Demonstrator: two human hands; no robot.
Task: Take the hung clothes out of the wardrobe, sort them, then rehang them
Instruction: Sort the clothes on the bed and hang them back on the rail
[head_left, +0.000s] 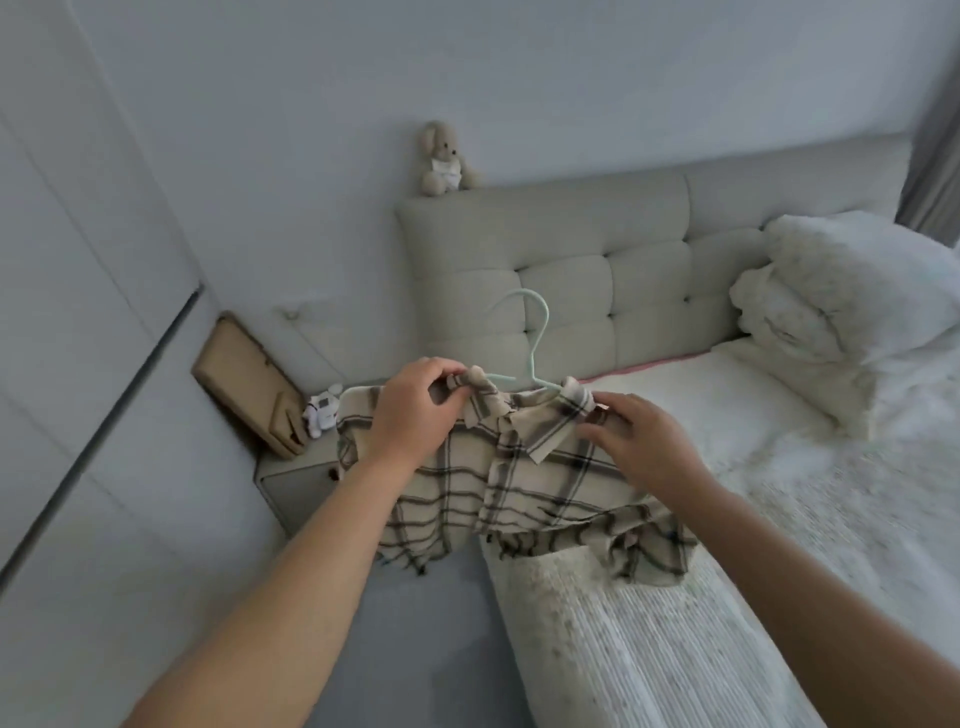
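You hold a plaid shirt (519, 483) on a pale green hanger (532, 343) out in front of you, over the near corner of the bed (675, 623). Your left hand (415, 410) pinches the left side of the collar, fingers and thumb curled onto the bunched cloth just left of the hanger's neck. Your right hand (639, 441) grips the right side of the collar and shoulder, fingers curled over the fabric just right of the neck. The hanger's hook rises between your two hands, upright and leaning slightly left, in front of the tufted headboard (597, 270). The shirt's body hangs below both grips; its left half drops over the gap between bed and nightstand (296, 483), and its right hem rests crumpled on the bedcover. The collar flap sits between your hands, folded down toward you. On the nightstand a small white toy (322, 410) stands beside a tilted brown frame (244, 379). A plush rabbit (444, 158) sits on top of the headboard at its left end. White pillows (831, 301) are stacked at the right side of the bed. A white wardrobe door (67, 260) fills the left edge.
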